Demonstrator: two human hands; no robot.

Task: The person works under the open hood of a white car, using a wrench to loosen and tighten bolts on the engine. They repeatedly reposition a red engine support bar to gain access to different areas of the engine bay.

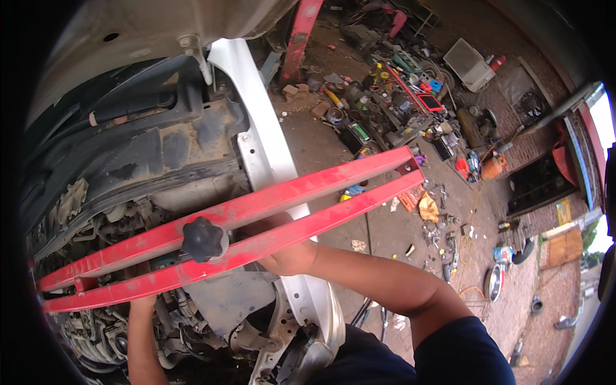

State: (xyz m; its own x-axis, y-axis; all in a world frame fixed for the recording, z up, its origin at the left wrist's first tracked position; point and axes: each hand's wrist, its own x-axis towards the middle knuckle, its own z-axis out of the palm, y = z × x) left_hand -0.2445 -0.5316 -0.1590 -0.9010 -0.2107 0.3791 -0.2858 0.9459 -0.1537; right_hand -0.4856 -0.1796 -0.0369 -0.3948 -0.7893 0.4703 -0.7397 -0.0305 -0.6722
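Observation:
A long red metal double-bar beam (pixel 346 174) lies slantwise across the car's open engine bay. A black star-shaped knob (pixel 204 240) sits between its two bars. Under the right half of the beam is my right hand (pixel 290 258), its back partly showing in the gap and its fingers hidden by the metal. My left hand (pixel 142 300) reaches up beneath the beam left of the knob, and mostly the wrist shows. What either hand holds below the bars is hidden. A grey flat cover (pixel 231 301) in the engine bay lies between my forearms.
The silver fender (pixel 266 138) edges the bay on the right, under the beam. Overhead is the raised hood (pixel 147 29). A red post (pixel 300 42) stands beyond. Tools, parts and scrap litter the floor to the right, with a metal bowl (pixel 494 282) near the brick wall.

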